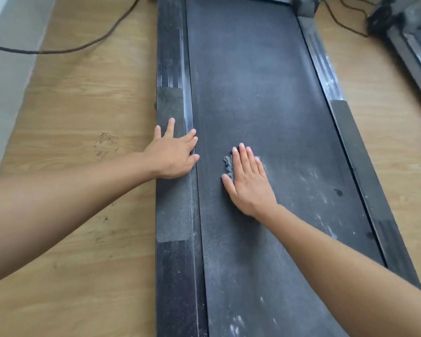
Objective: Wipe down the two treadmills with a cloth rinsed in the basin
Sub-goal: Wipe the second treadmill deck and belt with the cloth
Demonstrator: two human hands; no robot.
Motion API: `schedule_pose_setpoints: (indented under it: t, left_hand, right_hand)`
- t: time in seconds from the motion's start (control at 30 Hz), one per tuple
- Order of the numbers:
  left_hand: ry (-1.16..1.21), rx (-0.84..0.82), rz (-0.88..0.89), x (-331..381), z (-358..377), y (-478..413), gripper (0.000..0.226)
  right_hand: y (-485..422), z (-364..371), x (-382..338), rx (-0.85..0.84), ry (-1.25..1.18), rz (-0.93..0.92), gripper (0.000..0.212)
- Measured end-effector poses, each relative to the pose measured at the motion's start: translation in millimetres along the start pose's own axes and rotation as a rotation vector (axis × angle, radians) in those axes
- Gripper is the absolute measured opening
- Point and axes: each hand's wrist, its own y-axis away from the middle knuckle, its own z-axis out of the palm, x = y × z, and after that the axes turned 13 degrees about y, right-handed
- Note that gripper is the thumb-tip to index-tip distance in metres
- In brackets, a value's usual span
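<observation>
My flat right grip [247, 183] presses the cloth [229, 164] on the treadmill belt [253, 81].
My left grip [173, 154] lies spread on the side rail [170, 210]; cloth mostly hidden; second treadmill [413, 45] cut off right.

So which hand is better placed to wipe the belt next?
Right. The right hand lies flat on the grey cloth on the treadmill belt; the left hand rests on the side rail.

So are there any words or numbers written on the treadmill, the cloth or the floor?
None: no text shows anywhere.
The belt and side rail carry only dust and grooves.
The cloth is plain grey.
The second treadmill shows no label.
The floor has scuffs, not writing.
</observation>
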Motion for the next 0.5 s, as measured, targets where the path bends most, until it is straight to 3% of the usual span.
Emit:
schedule_pose_setpoints:
  t: [0.1, 0.2, 0.43, 0.5]
  left_hand:
    - [-0.031, 0.004, -0.011, 10, 1, 2, 0.068]
    - [-0.050, 0.013, 0.009, 10, 3, 7, 0.071]
    - [-0.159, 0.003, 0.065, 1, 22, 9, 0.106]
    - [-0.167, 0.017, 0.074, 2, 24, 7, 0.110]
  right_hand:
    - [-58, -17, 19, -0.032, -0.038, 0.065, 0.076]
    - [-61, -21, 23, -0.031, -0.033, 0.040, 0.080]
    - [148, 17, 25, -0.026, 0.101, -0.249, 0.082]
    - [170, 24, 33, -0.031, 0.150, -0.273, 0.083]
